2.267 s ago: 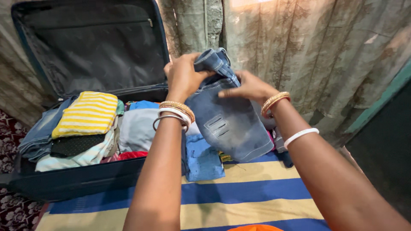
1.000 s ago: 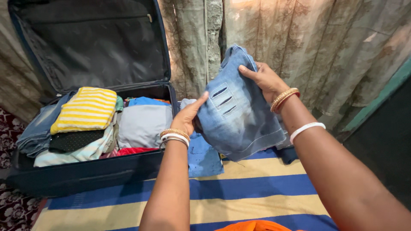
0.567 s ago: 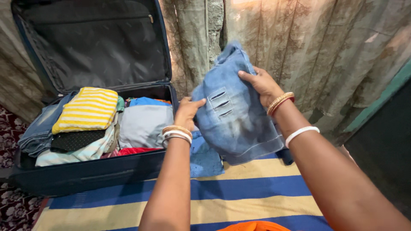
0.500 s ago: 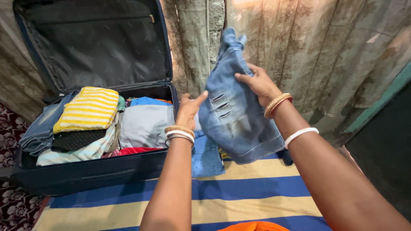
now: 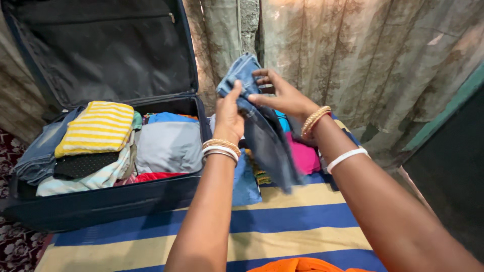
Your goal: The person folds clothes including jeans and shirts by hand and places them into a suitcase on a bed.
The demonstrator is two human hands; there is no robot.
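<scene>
Head view. Both hands hold a blue denim garment (image 5: 262, 131) up in the air above the striped blue-and-cream cloth (image 5: 292, 221), just to the right of the open dark suitcase (image 5: 101, 201). The left hand (image 5: 229, 113) pinches the upper edge of the denim between thumb and fingers; the right hand (image 5: 280, 95) grips the same top edge from the other side, fingers curled over the fabric. Half a second ago the garment faced the camera as a broad panel showing its slit detail; it now hangs edge-on as a narrow, doubled strip, and the left hand has risen from the lower part of the cloth to the top, next to the right. This reads as a lengthwise fold just closed, with the piece not yet laid down. The turned garment also uncovers a pink item (image 5: 305, 156) and other loose clothing behind it. In the suitcase, the yellow striped top (image 5: 96, 128) and the grey folded garment (image 5: 169, 146) lie where they were, well apart from the hands.
</scene>
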